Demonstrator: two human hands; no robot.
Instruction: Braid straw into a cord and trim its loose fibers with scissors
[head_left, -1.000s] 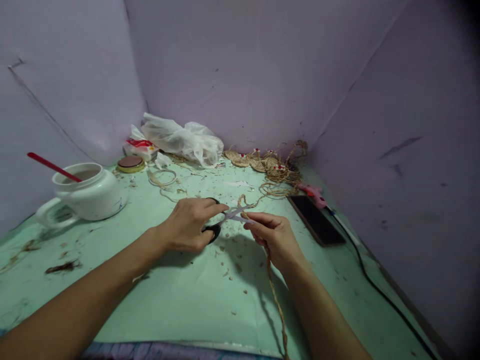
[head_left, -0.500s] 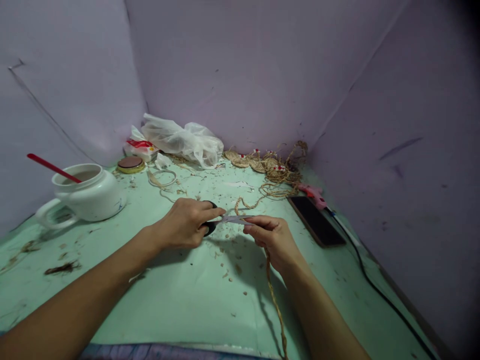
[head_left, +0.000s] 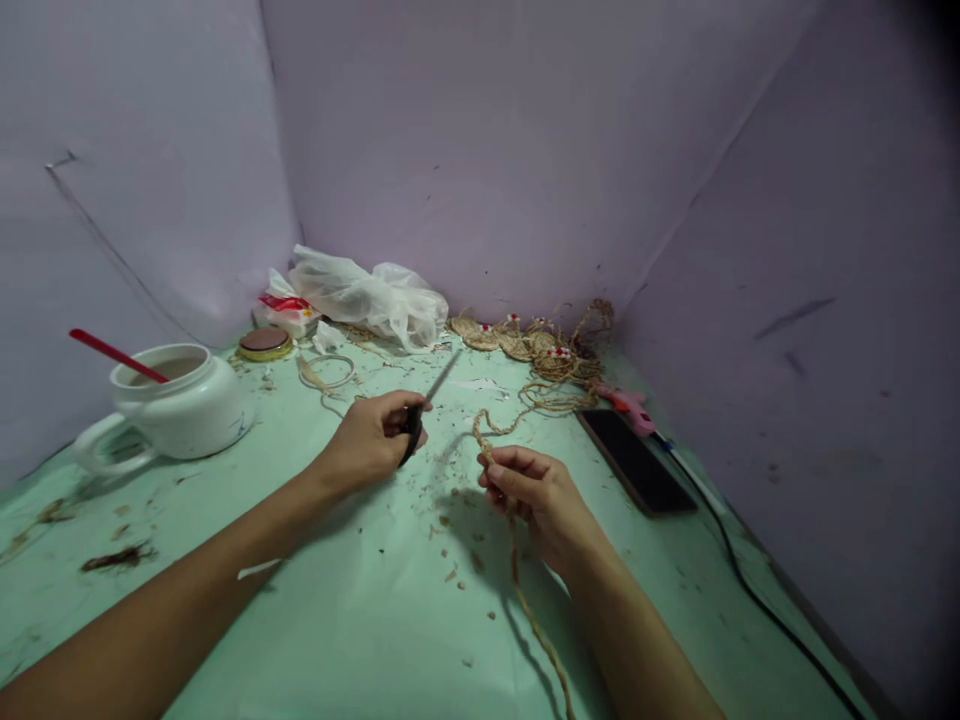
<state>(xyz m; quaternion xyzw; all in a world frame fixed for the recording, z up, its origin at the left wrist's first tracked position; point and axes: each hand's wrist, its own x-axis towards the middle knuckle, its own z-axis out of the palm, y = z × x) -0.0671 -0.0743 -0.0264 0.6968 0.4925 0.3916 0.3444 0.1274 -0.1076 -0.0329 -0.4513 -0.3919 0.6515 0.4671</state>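
1. My right hand (head_left: 536, 495): fingertips pinching braided fibre cord (head_left: 478, 430) above the green tabletop (head_left: 360, 620), probably steadying it.
2. My left hand (head_left: 375, 435): curled round black-handled scissors (head_left: 414, 422), blades together, angled away, seemingly sparing the cord.
3. Pink glue gun (head_left: 634, 408): beside phone (head_left: 637, 465), perhaps for reach.

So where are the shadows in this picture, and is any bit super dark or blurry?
In the head view, the right hand and the cord cast soft shadows on the green table; also in the head view, the top right corner fades to black; and in that same head view, the blade of the scissors looks a little smeared.
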